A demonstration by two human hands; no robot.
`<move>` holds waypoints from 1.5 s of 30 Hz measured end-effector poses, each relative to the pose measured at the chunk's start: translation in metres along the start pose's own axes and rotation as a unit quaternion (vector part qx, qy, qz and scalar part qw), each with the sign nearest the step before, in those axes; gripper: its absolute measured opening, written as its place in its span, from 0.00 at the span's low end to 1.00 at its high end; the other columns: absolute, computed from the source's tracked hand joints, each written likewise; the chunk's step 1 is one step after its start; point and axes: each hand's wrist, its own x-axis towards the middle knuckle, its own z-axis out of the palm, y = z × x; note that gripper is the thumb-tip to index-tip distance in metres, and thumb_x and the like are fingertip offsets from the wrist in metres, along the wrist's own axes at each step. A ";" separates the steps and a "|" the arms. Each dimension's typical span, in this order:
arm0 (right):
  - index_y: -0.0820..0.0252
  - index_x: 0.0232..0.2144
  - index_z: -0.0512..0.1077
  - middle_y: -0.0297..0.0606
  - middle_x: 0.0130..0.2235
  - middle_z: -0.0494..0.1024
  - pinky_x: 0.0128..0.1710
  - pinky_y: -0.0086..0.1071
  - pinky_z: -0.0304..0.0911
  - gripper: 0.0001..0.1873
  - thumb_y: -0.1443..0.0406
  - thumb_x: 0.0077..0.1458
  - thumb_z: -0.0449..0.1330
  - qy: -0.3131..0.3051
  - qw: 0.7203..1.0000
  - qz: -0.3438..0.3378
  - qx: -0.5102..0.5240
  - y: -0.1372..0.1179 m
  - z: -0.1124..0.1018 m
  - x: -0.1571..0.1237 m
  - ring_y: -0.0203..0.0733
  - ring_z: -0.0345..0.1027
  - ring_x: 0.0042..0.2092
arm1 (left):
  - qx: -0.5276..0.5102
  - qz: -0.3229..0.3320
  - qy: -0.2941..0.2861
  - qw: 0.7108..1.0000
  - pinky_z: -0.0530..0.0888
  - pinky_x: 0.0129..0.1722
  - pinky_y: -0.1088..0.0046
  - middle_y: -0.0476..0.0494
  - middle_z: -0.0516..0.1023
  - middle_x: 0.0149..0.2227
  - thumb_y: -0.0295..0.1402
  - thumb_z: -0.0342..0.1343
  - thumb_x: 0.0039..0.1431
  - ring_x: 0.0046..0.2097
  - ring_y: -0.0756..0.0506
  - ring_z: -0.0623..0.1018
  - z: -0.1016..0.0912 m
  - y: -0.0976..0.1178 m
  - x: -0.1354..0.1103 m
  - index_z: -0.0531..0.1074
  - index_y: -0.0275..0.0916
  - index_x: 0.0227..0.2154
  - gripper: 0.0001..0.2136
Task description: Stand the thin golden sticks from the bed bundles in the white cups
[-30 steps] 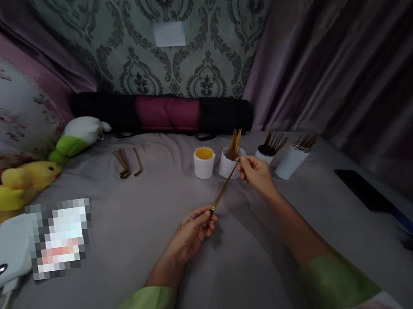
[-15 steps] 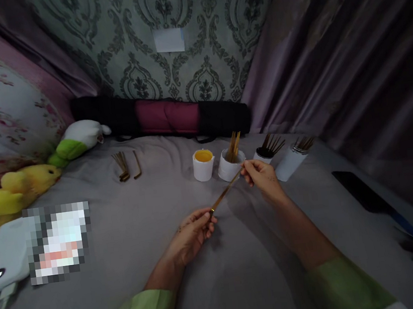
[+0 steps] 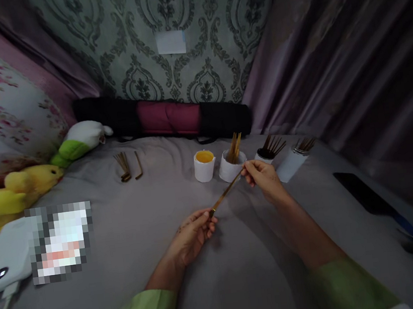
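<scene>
A thin golden stick (image 3: 227, 193) stretches between my two hands over the grey bedsheet (image 3: 132, 225). My left hand (image 3: 194, 232) pinches its near end. My right hand (image 3: 265, 177) pinches its far end, right in front of a white cup (image 3: 227, 171) holding several similar sticks. Left of that cup stands a white cup of yellow stuff (image 3: 204, 165). To the right are a cup of dark sticks (image 3: 269, 152) and a tilted white container (image 3: 291, 162) with more sticks.
A few loose sticks (image 3: 127, 166) lie on the sheet at the back left. A yellow plush duck (image 3: 10, 195), a green and white plush (image 3: 79, 140) and a white device (image 3: 3, 257) sit at the left. A dark bolster (image 3: 163, 117) lines the wall. A black phone (image 3: 364, 194) lies at right.
My right hand has drawn slightly down and toward me with the stick's far end. The left hand has hardly moved.
</scene>
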 end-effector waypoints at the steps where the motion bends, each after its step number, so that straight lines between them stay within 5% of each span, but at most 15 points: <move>1: 0.62 0.25 0.68 0.33 0.23 0.70 0.13 0.23 0.51 0.15 0.54 0.45 0.57 0.000 1.000 -0.001 0.001 -0.001 -0.001 0.001 0.28 0.57 0.18 | -0.004 -0.003 0.002 1.000 0.65 0.23 0.80 0.43 0.73 0.28 0.28 0.54 0.52 0.25 0.54 0.70 0.000 0.001 -0.001 0.68 0.32 0.36 0.08; 23: 0.58 0.21 0.68 0.35 0.21 0.70 0.11 0.23 0.51 0.12 0.56 0.47 0.58 0.115 0.984 -0.117 -0.071 -0.075 -0.060 0.070 0.28 0.57 0.17 | -0.101 -0.027 -0.023 0.994 0.67 0.24 0.82 0.46 0.70 0.29 0.27 0.52 0.53 0.27 0.55 0.70 -0.009 0.010 0.000 0.70 0.30 0.38 0.09; 32: 0.59 0.22 0.67 0.35 0.21 0.71 0.12 0.24 0.51 0.10 0.60 0.49 0.55 0.149 0.966 -0.157 -0.144 -0.081 -0.056 0.089 0.29 0.57 0.17 | -0.104 -0.029 -0.026 0.994 0.67 0.24 0.82 0.46 0.70 0.29 0.27 0.53 0.53 0.26 0.56 0.69 -0.010 0.010 0.001 0.70 0.31 0.38 0.09; 45: 0.61 0.24 0.68 0.36 0.22 0.71 0.14 0.25 0.53 0.11 0.59 0.50 0.54 0.109 0.960 -0.178 -0.189 -0.064 -0.041 0.108 0.29 0.58 0.17 | -0.108 -0.024 -0.032 0.993 0.67 0.24 0.82 0.46 0.70 0.30 0.27 0.53 0.53 0.27 0.55 0.69 -0.010 0.009 0.002 0.70 0.31 0.38 0.09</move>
